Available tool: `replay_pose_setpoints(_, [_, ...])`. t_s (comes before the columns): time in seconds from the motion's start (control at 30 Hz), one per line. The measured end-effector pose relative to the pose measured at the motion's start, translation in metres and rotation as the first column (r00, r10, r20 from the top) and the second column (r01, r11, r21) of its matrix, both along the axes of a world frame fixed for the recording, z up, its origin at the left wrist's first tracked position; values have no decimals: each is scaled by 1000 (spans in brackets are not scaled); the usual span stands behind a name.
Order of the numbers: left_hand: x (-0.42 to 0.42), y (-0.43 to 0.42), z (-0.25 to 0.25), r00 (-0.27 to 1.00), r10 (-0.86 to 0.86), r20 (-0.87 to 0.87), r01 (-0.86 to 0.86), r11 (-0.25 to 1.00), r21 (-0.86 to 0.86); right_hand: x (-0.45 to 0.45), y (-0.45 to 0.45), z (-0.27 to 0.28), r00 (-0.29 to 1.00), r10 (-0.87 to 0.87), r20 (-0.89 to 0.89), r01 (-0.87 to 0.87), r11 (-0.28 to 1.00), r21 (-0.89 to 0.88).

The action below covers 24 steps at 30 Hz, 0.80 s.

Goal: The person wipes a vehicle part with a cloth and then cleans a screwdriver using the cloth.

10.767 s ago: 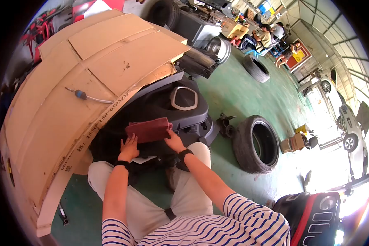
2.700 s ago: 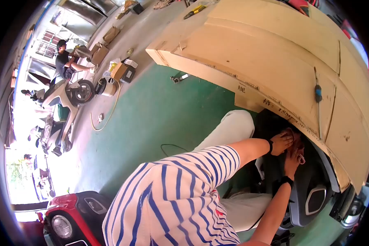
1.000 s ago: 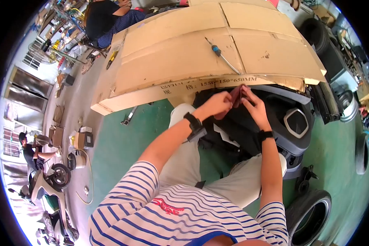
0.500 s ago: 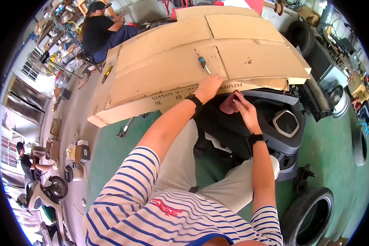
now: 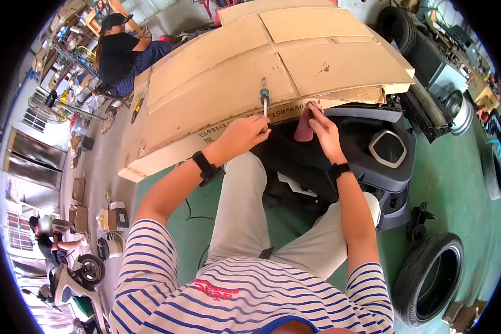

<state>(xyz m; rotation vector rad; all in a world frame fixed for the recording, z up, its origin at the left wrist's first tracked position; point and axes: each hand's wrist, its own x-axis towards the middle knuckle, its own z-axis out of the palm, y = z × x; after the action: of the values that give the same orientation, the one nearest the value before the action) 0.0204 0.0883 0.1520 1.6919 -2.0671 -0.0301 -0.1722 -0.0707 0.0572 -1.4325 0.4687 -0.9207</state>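
Observation:
My left hand (image 5: 242, 135) is closed at the near edge of the large cardboard box (image 5: 206, 83), its fingers round the end of a thin tool (image 5: 264, 96) with a blue collar. The tool's far end lies over the cardboard. My right hand (image 5: 324, 132) pinches a dark red cloth (image 5: 304, 127), which hangs folded over the black plastic vehicle part (image 5: 345, 136). That part sits in front of my knees, partly under the box edge, and has a silver-framed panel (image 5: 388, 148).
A yellow-handled tool (image 5: 137, 109) lies at the box's left end. Beyond it sits a person in black (image 5: 117, 55); another person (image 5: 50, 242) is at far left near a scooter (image 5: 75, 286). A loose tyre (image 5: 428, 280) lies on the green floor at right.
My left hand has left the cloth, reached over the box and drawn back to its edge with the tool, which has shifted toward me. My right hand still holds the cloth.

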Motion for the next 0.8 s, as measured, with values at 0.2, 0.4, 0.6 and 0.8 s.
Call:
replay_pose_setpoints(0.2, [-25,-8,-33,790,181,-586,-177,982,65,12,24,22,959,200,202,-267,879,396])
replay_pose_setpoints(0.4, [-35,-9,-30,-267,320,-909,4,943,331,17,27,18,923,182,340,-340,801,492])
replay_pose_setpoints(0.6, [9,-19,-39,-435,550,-713,288,835,469,18,25,16,925,184,332,-349,757,552])
replay_pose_setpoints(0.8, [-25,-29,-46,-301,590,-749,243,807,538,30,26,23,893,162,420,-385,757,527])
